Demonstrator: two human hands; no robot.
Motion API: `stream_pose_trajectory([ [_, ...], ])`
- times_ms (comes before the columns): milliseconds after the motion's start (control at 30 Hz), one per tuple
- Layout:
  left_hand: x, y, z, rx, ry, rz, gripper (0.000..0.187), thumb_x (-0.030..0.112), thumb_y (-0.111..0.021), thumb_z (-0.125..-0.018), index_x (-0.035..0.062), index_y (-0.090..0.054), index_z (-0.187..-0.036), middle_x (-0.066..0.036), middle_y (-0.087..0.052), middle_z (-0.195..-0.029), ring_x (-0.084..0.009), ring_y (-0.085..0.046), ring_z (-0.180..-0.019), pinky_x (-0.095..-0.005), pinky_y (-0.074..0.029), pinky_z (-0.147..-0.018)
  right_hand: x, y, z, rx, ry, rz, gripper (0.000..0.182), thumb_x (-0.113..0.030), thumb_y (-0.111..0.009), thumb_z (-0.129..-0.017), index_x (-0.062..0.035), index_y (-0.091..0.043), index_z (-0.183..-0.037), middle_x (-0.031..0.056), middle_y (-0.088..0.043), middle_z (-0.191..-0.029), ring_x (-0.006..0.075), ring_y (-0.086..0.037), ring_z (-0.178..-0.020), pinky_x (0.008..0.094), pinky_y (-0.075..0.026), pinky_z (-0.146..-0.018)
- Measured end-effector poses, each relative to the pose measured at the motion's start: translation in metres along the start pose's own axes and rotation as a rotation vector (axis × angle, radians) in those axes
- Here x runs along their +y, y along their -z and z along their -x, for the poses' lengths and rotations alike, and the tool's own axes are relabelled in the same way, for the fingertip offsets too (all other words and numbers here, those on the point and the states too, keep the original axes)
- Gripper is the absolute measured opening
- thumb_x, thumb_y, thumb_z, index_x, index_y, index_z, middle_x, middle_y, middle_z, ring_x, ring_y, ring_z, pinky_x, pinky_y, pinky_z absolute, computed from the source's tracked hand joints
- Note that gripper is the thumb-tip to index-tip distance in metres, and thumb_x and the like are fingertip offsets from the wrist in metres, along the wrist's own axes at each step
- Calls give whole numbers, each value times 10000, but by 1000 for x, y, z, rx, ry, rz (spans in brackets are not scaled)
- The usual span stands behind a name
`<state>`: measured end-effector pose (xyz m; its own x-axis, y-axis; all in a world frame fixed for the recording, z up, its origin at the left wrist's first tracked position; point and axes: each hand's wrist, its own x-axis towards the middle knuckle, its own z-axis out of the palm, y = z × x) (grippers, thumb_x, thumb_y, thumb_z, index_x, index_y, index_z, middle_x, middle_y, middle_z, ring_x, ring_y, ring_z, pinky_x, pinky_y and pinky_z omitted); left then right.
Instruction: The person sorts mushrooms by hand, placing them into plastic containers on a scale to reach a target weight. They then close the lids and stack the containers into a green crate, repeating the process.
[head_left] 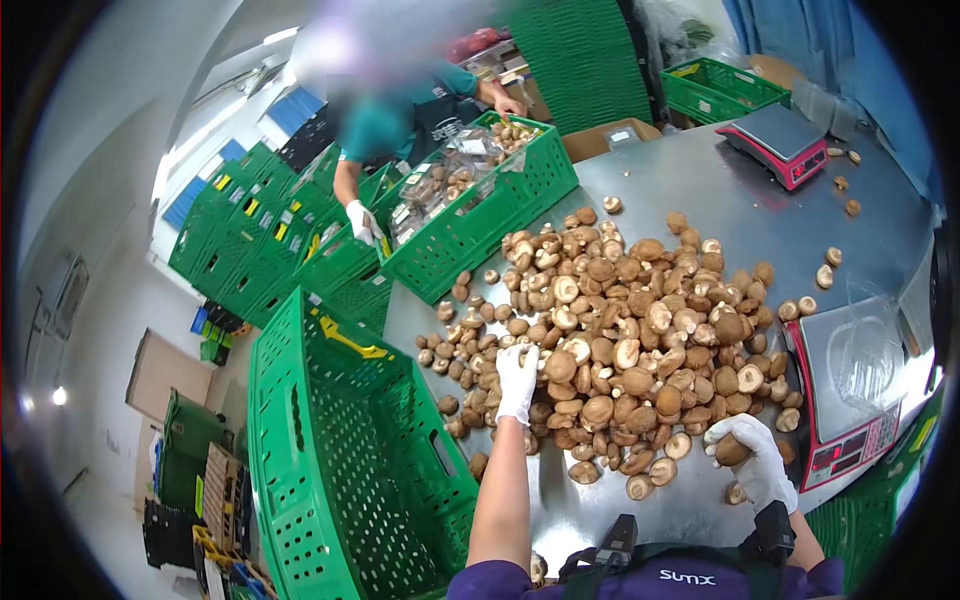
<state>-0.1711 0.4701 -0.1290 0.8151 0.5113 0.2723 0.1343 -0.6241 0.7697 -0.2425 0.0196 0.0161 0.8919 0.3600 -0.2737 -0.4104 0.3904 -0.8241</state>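
Observation:
A large heap of brown shiitake mushrooms (pixel 640 340) covers the middle of the metal table. My left hand (pixel 516 382), in a white glove, is at the heap's left side, its fingers bent around a mushroom that they partly hide. My right hand (pixel 766 468), also gloved in white, is at the near right edge of the heap. Its fingers are closed around one brown-capped mushroom (pixel 731 450). Several loose mushrooms lie close to both hands.
A tilted green crate (pixel 275 430) stands left of the table. Beyond the heap, a co-worker (pixel 385 125) holds a green crate (pixel 480 225) of packed mushrooms. Red scales stand on the right (pixel 850 380) and far right (pixel 775 145). Stacked green crates (pixel 235 235) fill the back left.

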Motion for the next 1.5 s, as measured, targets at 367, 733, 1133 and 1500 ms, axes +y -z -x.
stream_pose_trajectory([
  [367,19,5,19,-26,-142,-122,248,278,-628,-940,95,-660,-1104,-99,-638,-1162,-305,-519,-1208,-494,-195,-1200,9,23,7,12,-106,19,307,-316,-592,-922,-18,-648,-968,122,-682,-943,240,-678,-812,349,-528,-634],
  [733,29,4,33,237,-161,-182,362,232,-660,-914,29,-630,-1212,-178,-620,-1206,-353,-528,-1181,-445,-382,-1063,22,10,-7,30,-157,0,344,-357,-594,-939,-27,-666,-1004,109,-681,-957,236,-663,-839,343,-508,-674],
  [1133,12,3,24,127,-212,-240,232,216,-605,-940,49,-679,-1085,-165,-633,-1143,-370,-537,-1147,-484,-335,-1119,29,9,-11,62,-183,13,339,-332,-600,-946,-9,-672,-1017,117,-685,-983,251,-672,-821,365,-525,-654],
  [1500,33,7,27,215,-214,-378,384,222,-629,-924,52,-599,-1267,-171,-601,-1254,-355,-507,-1243,-481,-286,-1167,29,10,-13,73,-176,13,260,-231,-580,-968,-19,-640,-1107,125,-683,-999,253,-682,-844,367,-554,-659],
])
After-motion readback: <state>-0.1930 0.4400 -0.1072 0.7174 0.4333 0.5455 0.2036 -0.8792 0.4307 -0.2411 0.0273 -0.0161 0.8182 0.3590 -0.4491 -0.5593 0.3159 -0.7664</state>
